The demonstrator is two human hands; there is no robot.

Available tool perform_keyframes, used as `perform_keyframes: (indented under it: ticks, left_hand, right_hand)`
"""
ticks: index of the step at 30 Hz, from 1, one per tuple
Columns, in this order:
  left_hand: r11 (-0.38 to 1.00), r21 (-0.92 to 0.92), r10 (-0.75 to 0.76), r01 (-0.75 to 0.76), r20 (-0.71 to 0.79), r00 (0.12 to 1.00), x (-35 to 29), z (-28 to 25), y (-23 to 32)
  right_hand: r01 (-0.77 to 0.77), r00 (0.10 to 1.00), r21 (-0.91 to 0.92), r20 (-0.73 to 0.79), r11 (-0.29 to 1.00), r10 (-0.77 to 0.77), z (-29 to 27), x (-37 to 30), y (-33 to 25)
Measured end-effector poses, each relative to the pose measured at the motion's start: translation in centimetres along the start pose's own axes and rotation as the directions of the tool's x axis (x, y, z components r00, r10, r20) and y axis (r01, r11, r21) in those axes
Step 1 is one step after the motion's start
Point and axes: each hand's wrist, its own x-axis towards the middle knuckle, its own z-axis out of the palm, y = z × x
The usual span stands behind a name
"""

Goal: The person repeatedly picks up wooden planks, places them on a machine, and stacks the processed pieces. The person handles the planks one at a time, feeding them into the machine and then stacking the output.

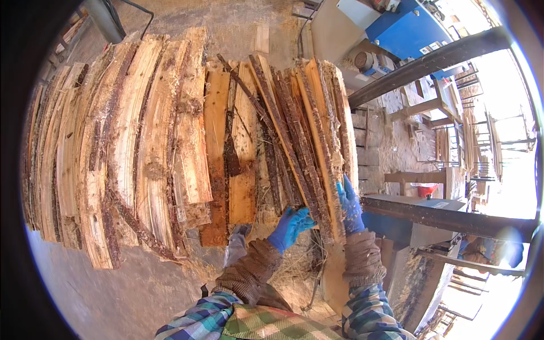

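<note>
Bark-edged wood strips point(285, 153) lean in a loose, partly crossed bunch at the right end of a long row of rough boards. My right hand point(351, 208), in a blue glove, is against the outer side of the rightmost wood strip point(318, 136), fingers along its edge and thumb hidden behind the wood. Just left of the strips' near ends is my left hand point(290, 228), also blue-gloved, fingers bent and apart, pointing at the strips. Whether its fingertips touch the bark is unclear. Brown cuffs cover both wrists.
Wide bark-edged boards point(153, 141) fill the left side, with a loose bark strip point(141, 229) across their near ends. Dark metal beams point(442, 218) stick out at the right. Beyond are a blue machine point(411, 31) and a red bowl-like object point(426, 191). Shavings litter the floor.
</note>
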Motion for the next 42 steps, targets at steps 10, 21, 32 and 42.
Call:
perform_keyframes:
  ticks: [10, 21, 32, 42]
  left_hand:
    - [0.594, 0.790, 0.262, -0.151, -0.012, 0.965, -1.6, 6.2, 2.7]
    - [0.908, 0.382, 0.304, -0.171, -0.322, 0.896, 1.9, 6.3, 8.1]
    - [-0.362, 0.841, 0.617, -0.403, 0.540, 0.573, -14.5, 8.7, -0.7]
    - [0.916, 0.398, -0.115, 0.060, 0.115, 0.987, -13.4, -1.5, -6.7]
  right_hand:
    - [-0.138, 0.979, 0.490, 0.198, 0.861, 0.045, -1.5, -1.2, -6.4]
    - [-0.032, 0.995, -0.671, 0.045, 0.740, 0.084, 7.4, -1.6, -8.1]
    - [-0.432, 0.902, 0.839, 0.396, 0.332, 0.171, 3.9, -18.7, 4.6]
    - [-0.434, 0.835, 0.682, 0.059, 0.589, 0.547, 9.5, -46.9, 15.2]
